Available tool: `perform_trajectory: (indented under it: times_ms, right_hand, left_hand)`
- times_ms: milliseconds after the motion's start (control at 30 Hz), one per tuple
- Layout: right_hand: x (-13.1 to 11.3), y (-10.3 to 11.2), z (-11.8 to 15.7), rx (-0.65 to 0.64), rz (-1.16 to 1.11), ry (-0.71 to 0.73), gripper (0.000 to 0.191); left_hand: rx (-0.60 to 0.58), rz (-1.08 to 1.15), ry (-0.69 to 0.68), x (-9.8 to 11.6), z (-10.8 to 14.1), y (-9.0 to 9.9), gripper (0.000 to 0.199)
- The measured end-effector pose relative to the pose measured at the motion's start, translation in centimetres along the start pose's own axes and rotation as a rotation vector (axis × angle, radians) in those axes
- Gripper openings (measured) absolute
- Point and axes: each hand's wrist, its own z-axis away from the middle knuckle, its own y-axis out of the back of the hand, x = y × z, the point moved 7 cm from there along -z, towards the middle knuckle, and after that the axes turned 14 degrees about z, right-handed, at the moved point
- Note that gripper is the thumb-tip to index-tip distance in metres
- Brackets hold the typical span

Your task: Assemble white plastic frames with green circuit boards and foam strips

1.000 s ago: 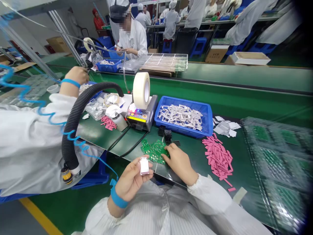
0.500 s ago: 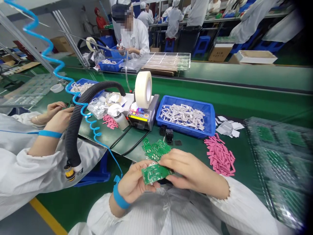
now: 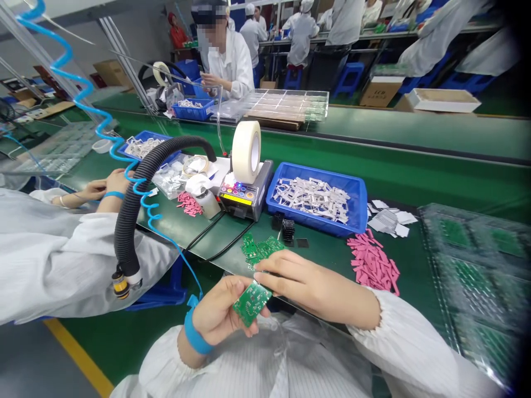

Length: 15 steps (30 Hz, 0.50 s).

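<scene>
In my left hand [image 3: 222, 309] I hold a green circuit board [image 3: 251, 303], tilted, its component side showing. The thumb lies at its near edge and fingers curl beneath. My right hand [image 3: 296, 279] reaches across from the right. Its fingers are stretched out close together at the board's upper corner; its thumb is hidden, and whether the fingertips touch the board is unclear. Just beyond the hands, a small pile of green circuit boards [image 3: 257, 249] lies on the green table. Black parts [image 3: 287, 229] stand behind that pile.
A blue bin [image 3: 362, 207] holds white frame-like pieces. Pink strips [image 3: 373, 261] and white pieces [image 3: 390, 220] lie right of it, near clear trays [image 3: 435, 265] of boards. A tape dispenser [image 3: 243, 202], a black hose [image 3: 128, 221] and a coiled blue cord [image 3: 153, 213] stand left. A co-worker's sleeve [image 3: 50, 243] is beside me.
The board has turned and moved slightly left in my left hand. My right hand's fingers have shifted left to the board's upper corner. The neighbouring co-worker's hands have moved farther away.
</scene>
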Motion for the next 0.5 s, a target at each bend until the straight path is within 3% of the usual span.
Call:
perform_trajectory:
  times_ms: [300, 367, 500]
  right_hand:
    - [1.4, 0.1, 0.5, -0.095, 0.031, 0.077, 0.034]
    - [2.3, 0.6, 0.5, -0.03, 0.011, -0.093, 0.029]
    - [3.9, 0.8, 1.4, 0.056, -0.046, -0.614, 0.02]
  left_hand:
    - [-0.137, 0.173, 0.111, -2.2, -1.5, -0.4, 0.036]
    - [-0.104, 0.18, 0.062, -2.1, -2.3, -0.5, 0.035]
    - [-0.01, 0.129, -0.174, -0.8, -4.0, -0.7, 0.028]
